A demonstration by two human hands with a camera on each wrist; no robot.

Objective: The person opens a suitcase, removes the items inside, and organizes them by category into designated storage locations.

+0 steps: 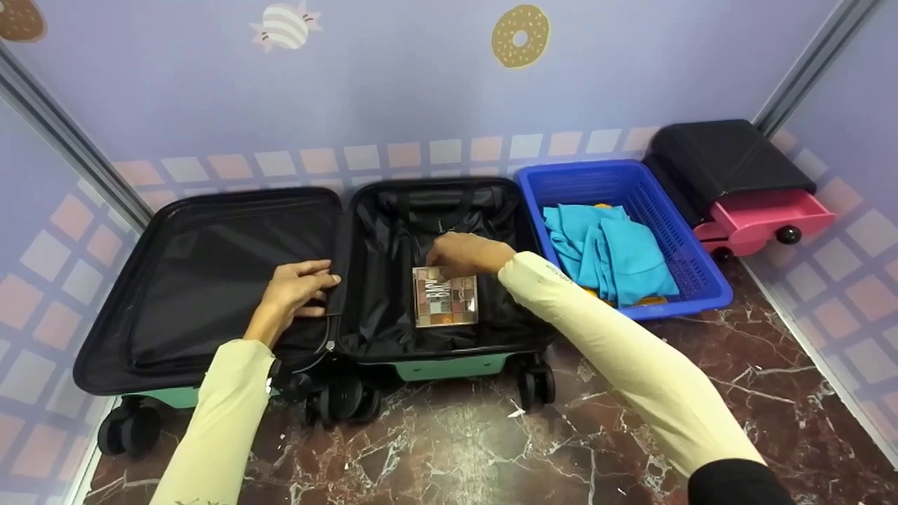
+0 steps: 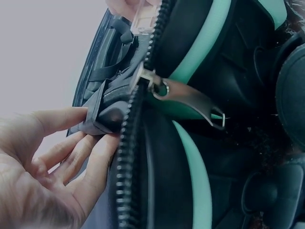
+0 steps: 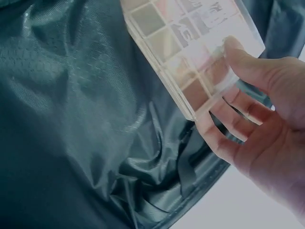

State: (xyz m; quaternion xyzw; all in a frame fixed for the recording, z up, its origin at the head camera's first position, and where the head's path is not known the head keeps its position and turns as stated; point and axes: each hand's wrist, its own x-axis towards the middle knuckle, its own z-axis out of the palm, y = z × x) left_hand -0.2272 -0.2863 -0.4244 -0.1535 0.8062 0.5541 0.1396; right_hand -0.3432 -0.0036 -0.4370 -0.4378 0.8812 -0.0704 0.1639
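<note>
An opened suitcase lies on the floor with a black-lined left half (image 1: 203, 280) and right half (image 1: 379, 280). Inside the right half, my right hand (image 1: 466, 254) holds an eyeshadow palette (image 1: 443, 312) by its far edge. The right wrist view shows the thumb on the clear lid of the palette (image 3: 178, 47) and the fingers beneath it. My left hand (image 1: 295, 291) is at the inner edge of the left half. In the left wrist view its thumb and fingers pinch the black flap (image 2: 97, 107) between the halves, beside a zipper pull (image 2: 186, 98).
Right of the suitcase stands a blue basket (image 1: 701, 298) with folded turquoise cloth (image 1: 624, 252) and some orange things partly under it. A black and pink box with wheels (image 1: 736, 168) is in the right corner. Patterned walls enclose the marbled floor (image 1: 449, 449).
</note>
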